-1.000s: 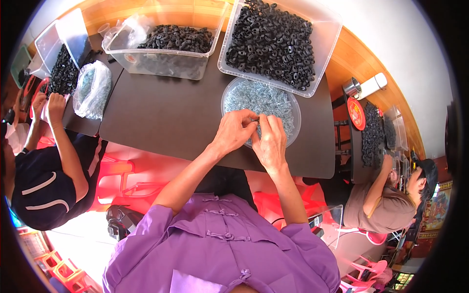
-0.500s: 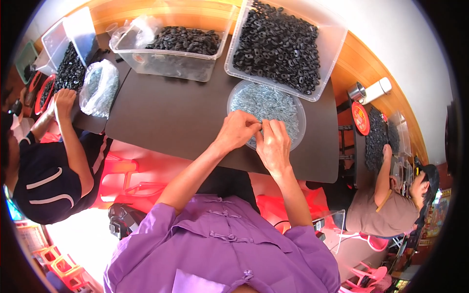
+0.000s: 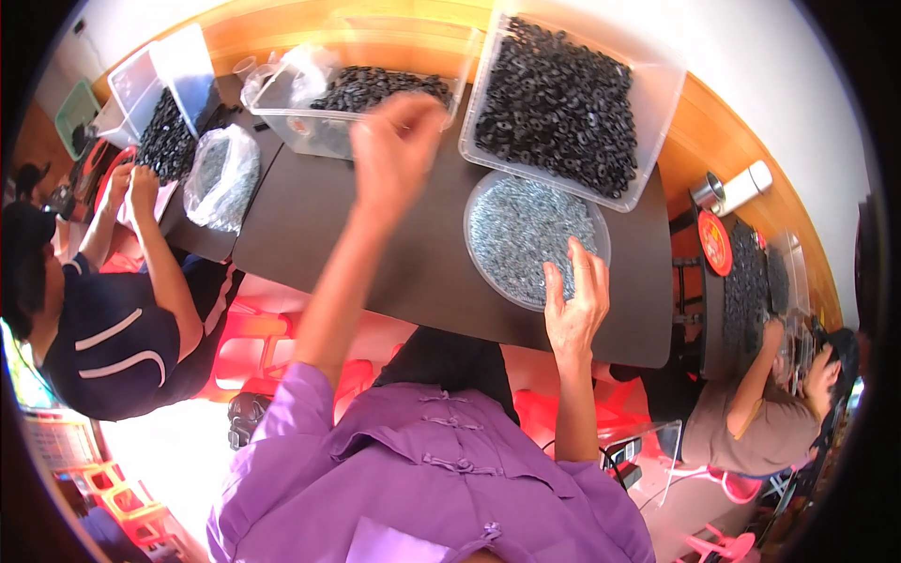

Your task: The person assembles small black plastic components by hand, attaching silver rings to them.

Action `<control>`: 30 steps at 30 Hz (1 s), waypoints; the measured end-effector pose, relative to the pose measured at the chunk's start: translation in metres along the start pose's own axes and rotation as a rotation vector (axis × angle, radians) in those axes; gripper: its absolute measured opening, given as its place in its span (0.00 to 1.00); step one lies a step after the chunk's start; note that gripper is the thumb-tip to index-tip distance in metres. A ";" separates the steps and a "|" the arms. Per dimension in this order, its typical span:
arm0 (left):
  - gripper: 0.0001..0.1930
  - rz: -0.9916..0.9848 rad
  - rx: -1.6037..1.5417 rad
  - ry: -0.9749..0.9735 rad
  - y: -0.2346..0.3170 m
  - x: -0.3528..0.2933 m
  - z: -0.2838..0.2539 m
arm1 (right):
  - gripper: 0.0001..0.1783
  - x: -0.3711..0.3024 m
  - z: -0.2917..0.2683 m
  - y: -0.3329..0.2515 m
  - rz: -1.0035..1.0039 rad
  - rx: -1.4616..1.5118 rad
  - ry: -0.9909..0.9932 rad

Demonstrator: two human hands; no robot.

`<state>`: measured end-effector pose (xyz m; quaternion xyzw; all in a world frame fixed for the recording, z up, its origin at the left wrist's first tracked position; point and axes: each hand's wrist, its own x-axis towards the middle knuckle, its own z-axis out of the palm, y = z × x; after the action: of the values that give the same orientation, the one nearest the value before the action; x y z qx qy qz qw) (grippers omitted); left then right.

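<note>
My left hand (image 3: 399, 155) is raised at the front rim of a clear plastic bin (image 3: 324, 141) holding small black pieces (image 3: 375, 86). Its fingers are curled together and blurred; whatever they might hold is not visible. Over the near right rim of a round, clear tub (image 3: 474, 258) hovers my right hand (image 3: 580, 305), thumb and fingers apart, with nothing seen in it. Small silvery metal pieces (image 3: 530, 220) fill that tub. Behind it, a larger white bin (image 3: 652, 103) is tilted toward me, with many black ring-like parts (image 3: 554, 108) inside.
A dark table (image 3: 413, 253) lies under the containers. A plastic bag of metal pieces (image 3: 223, 178) sits at the left. One co-worker (image 3: 131, 328) handles parts at the left, another (image 3: 751, 413) at the right table. A white bottle (image 3: 746, 188) stands by a metal cup (image 3: 707, 190).
My hands were together over the tub and have separated. The left moved up and left to the clear bin; the right shifted right and down, and its fingers spread.
</note>
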<state>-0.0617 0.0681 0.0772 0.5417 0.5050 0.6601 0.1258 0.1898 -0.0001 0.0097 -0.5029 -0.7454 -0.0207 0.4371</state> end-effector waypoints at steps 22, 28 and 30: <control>0.14 0.533 0.415 -0.614 -0.070 0.001 0.161 | 0.11 -0.048 -0.010 0.049 0.264 0.023 0.268; 0.06 0.629 0.531 -0.661 -0.079 0.006 0.163 | 0.10 -0.050 -0.011 0.050 0.310 0.090 0.255; 0.06 0.623 0.474 -0.623 -0.073 0.005 0.157 | 0.09 -0.049 -0.010 0.051 0.288 0.092 0.258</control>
<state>0.0409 0.1883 0.0057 0.8520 0.3936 0.3402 -0.0589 0.2407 -0.0158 -0.0373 -0.5771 -0.6038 0.0118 0.5498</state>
